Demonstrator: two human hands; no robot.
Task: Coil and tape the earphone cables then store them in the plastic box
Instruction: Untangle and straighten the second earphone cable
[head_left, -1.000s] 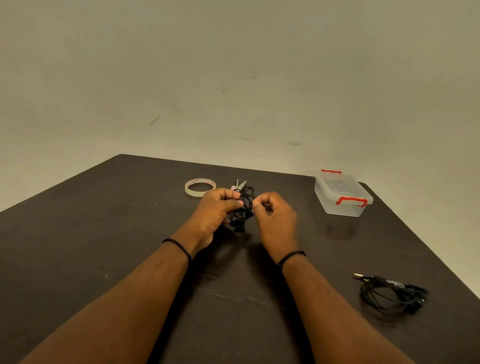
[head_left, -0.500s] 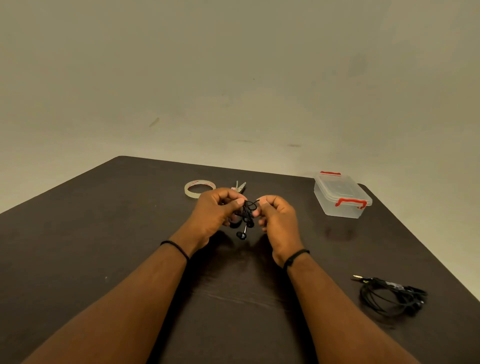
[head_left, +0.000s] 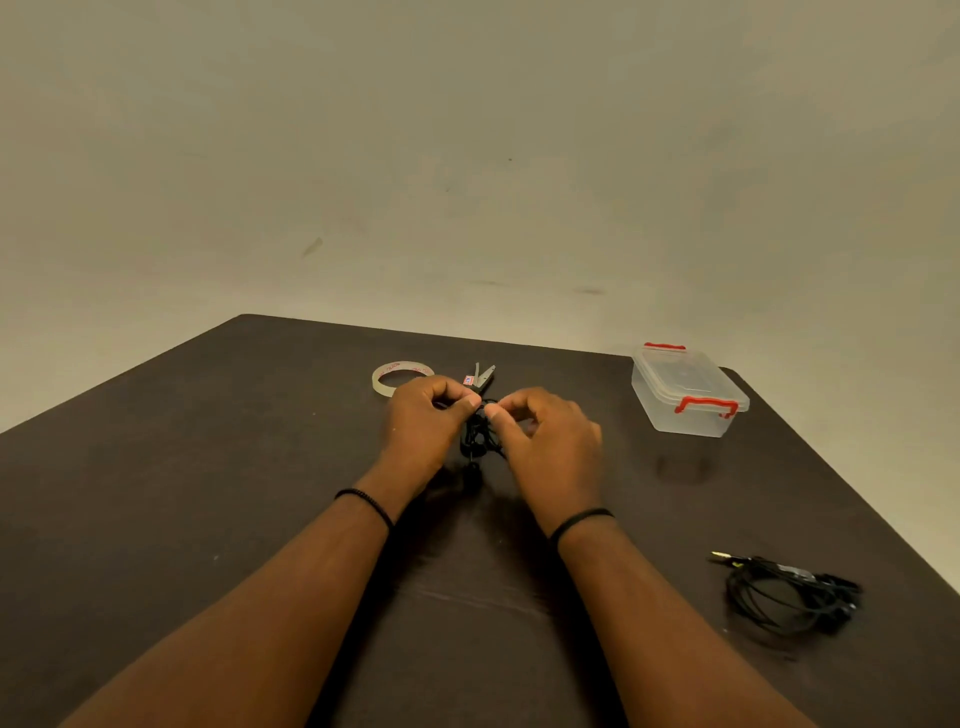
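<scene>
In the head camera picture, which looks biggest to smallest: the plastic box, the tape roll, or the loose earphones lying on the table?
1. Loose earphones and plastic box: look about alike; the earphones lie nearer the camera, so unsure.
2. Tape roll: smallest.

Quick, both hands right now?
Left hand: pinching the coiled earphone cable.
Right hand: pinching the same cable.
</scene>
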